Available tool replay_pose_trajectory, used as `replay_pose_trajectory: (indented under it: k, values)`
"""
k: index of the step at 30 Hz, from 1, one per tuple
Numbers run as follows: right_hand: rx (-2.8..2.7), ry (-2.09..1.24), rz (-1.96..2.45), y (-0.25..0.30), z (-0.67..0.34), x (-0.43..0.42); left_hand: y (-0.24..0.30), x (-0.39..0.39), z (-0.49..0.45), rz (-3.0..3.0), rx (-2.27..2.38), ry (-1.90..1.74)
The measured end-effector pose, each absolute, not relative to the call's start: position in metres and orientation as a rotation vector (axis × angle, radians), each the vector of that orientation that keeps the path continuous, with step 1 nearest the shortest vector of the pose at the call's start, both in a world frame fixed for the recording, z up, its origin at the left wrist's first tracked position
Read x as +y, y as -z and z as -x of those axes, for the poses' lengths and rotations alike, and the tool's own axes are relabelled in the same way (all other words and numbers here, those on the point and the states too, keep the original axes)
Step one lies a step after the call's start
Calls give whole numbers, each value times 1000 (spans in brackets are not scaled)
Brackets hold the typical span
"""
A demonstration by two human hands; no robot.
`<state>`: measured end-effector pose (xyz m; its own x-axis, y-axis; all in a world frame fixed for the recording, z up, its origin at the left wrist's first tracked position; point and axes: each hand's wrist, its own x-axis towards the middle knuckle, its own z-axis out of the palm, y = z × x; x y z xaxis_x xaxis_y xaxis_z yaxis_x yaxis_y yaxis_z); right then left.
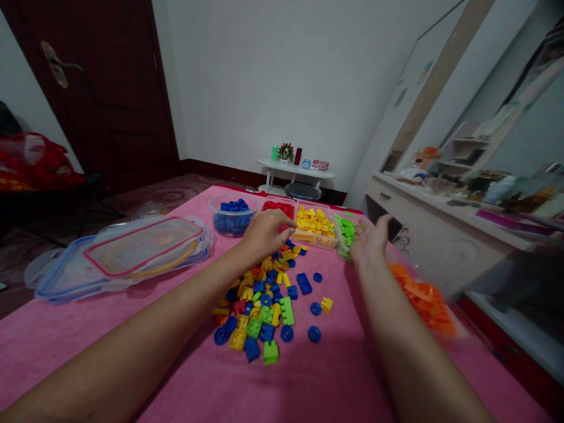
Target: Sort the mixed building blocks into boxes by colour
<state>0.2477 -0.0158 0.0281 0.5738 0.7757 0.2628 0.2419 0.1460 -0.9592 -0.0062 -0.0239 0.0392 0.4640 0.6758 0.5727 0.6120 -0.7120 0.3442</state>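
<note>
Loads of bricks (264, 299) heaped on the cloth (326, 382), probably light, stiff, slickish; pinch the sides. Left hand (268, 231) is half curled at their far end, right hand (370, 239) thumb-out by the green tub (343, 252); can't tell if either's holding any.

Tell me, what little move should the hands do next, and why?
Maybe the left hand could pick up the yellow brick next to a blue wheel. It sits apart from the mixed pile, so it looks easy to grab, and the clear container beyond it shows only yellow pieces, so it would match.
</note>
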Motion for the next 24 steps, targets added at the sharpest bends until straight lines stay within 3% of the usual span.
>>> replay_pose_trajectory:
  k: [3, 7, 14, 24]
  values:
    - [-857, -724, 1266, -38, -220, -26, -35, -17, 12, -2624, 1299, -908]
    - [-1373, -964, 1314, -43, -190, -41, -28, -3, 25, -2585, 1425, -521]
    - [-2049, -504, 1448, -20, -164, -42, -35, 2, 44, -2529, 1581, -266]
    - [-2439, -372, 1185, 0, -134, -50, -29, 10, 58, -2530, 1731, -44]
